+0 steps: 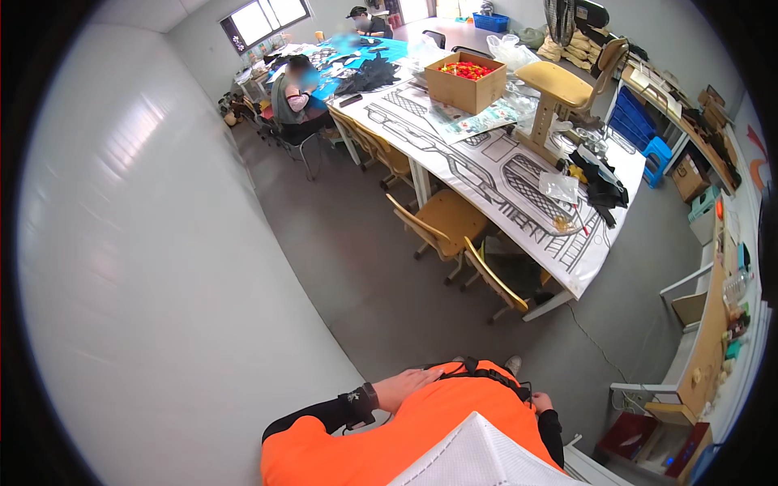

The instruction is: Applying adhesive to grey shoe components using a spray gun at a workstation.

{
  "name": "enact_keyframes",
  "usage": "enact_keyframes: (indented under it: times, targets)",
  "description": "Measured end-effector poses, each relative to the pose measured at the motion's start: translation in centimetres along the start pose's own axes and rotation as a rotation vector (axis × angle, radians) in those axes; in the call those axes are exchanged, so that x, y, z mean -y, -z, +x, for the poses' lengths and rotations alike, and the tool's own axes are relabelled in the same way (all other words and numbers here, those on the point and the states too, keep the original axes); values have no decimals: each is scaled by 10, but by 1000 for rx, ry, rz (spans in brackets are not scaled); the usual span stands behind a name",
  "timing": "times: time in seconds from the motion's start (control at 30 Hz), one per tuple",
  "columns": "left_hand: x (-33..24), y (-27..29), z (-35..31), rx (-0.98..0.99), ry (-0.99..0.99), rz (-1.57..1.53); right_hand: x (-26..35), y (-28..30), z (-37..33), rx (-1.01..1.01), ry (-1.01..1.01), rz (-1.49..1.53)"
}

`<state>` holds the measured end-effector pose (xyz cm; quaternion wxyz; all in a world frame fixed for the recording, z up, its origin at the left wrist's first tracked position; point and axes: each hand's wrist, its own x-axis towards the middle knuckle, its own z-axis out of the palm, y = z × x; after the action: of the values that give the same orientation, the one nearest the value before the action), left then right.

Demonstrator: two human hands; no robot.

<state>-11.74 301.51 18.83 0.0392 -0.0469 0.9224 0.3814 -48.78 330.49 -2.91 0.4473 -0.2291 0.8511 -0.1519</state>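
My left hand (403,390) lies flat against the front of my orange top (373,445), its fingers stretched toward a black strap (478,373) at my waist. A dark band with a small device (359,402) sits round that wrist. At the other side of my waist is my right hand (541,401), close to a black cord at the strap's end. It is small in view, and its fingers are too unclear to show whether it holds anything. White mesh fabric (466,458) covers part of the orange top at the lower edge.
A long table (567,279) with a line-drawn cover runs ahead, with yellow chairs (448,220) along it. On it stand a cardboard box (463,93) of red and yellow pieces and an upturned-looking chair (559,85). Two people sit farther off. A white wall (162,243) rises at left; shelving (697,348) lines the right.
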Motion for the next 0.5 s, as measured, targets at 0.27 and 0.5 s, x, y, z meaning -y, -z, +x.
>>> enact_keyframes:
  times: [0.27, 0.5]
  targets:
    - [-64, 122, 74, -208, -135, -1, 22, 14, -44, -41, -119, 89]
    - [-246, 171, 147, 217, -1109, -1024, 130, 53, -101, 268, -827, -138]
